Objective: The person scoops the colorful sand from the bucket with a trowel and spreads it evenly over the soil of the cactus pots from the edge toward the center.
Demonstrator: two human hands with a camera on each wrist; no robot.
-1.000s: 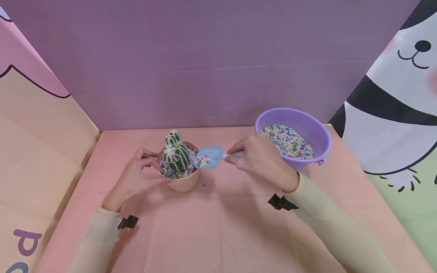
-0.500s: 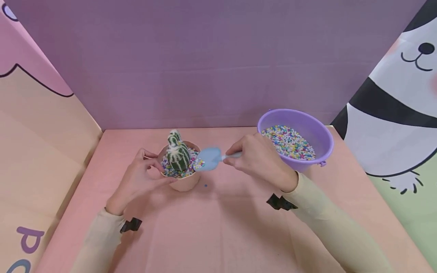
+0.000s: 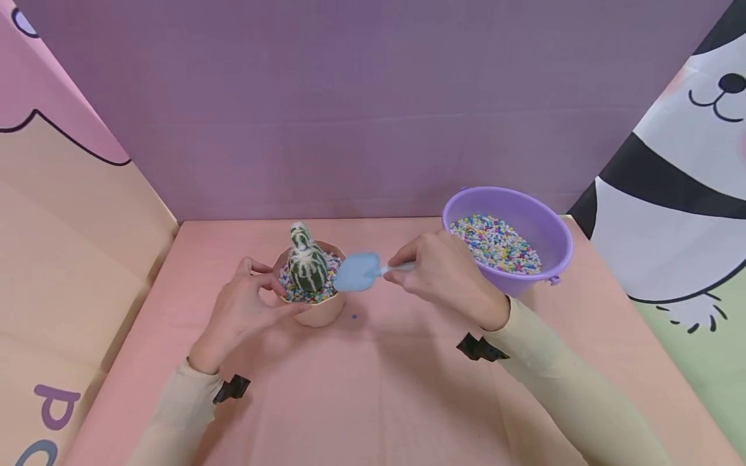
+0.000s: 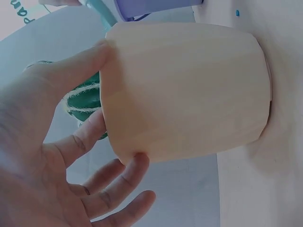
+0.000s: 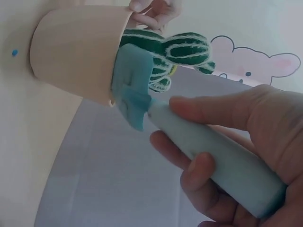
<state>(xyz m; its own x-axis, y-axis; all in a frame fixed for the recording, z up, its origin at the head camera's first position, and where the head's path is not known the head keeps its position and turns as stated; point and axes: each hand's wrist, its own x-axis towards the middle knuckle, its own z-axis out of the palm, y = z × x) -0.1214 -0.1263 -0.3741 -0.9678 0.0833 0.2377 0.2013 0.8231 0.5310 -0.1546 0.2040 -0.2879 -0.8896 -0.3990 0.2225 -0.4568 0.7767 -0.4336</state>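
My left hand (image 3: pixel 241 309) holds the rim of a peach flowerpot (image 3: pixel 320 315), thumb on the near side and fingers on the left. In the pot stands a striped green cactus (image 3: pixel 307 266) with white fuzz, ringed by small multicoloured pebbles (image 3: pixel 297 294). With my right hand (image 3: pixel 445 277) I grip the pale handle of a light-blue toy shovel (image 3: pixel 357 272). Its blade is tilted at the pot's right rim, and no pebbles show on it in the head view. The right wrist view has the blade (image 5: pixel 135 75) overlapping the pot's mouth beside the cactus.
A purple bucket (image 3: pixel 539 226) part-filled with the same pebbles (image 3: pixel 495 244) stands at the back right, behind my right hand. One blue pebble (image 3: pixel 353 316) lies on the pink tabletop (image 3: pixel 326 401) near the pot. A purple backdrop (image 3: pixel 373 129) rises behind.
The pebbles on the shovel's blade have slid off at the pot's edge, leaving the visible blade bare. Its blade has tipped toward the pot. The cactus has turned slightly.
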